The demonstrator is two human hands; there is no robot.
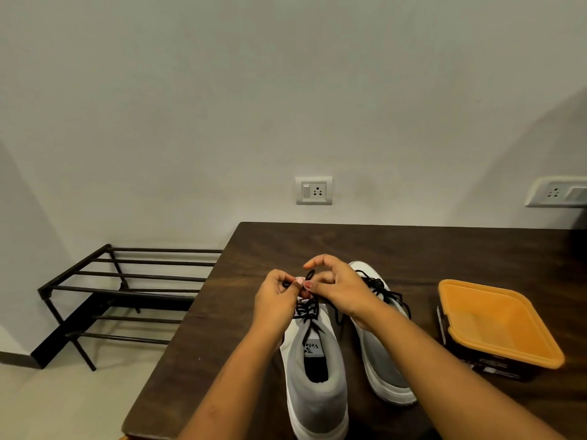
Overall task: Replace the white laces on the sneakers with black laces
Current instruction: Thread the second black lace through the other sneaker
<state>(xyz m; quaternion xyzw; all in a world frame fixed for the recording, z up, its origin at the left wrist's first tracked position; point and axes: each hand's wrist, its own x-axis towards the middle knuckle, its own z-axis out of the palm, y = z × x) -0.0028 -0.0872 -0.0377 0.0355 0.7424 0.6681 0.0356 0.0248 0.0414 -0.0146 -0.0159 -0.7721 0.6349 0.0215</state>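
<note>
- The left hand and the right hand meet above the toe end of the left sneaker, knuckles almost touching.
- Both hands pinch the black lace of that sneaker. A small loop of it stands up between the thumbs, and the right index finger arches over it.
- From the pinch the lace runs down toward 6 o'clock into the crossed rows on the sneaker's upper, just below the hands.
- The left sneaker is grey with a white sole. It stands upright on the table, with its heel at 6 o'clock and its toe hidden under the hands.
- The right sneaker lies just beside it at 3 o'clock, partly under the right wrist, with its white sole edge showing. It carries a second black lace, whose ends trail loose over its side.
- A dark box with an orange lid sits on the table at 3 o'clock of the sneakers, apart from them.
- A black metal shoe rack stands on the floor at 9 o'clock of the table.
- Two wall sockets are on the wall at 12 o'clock.
</note>
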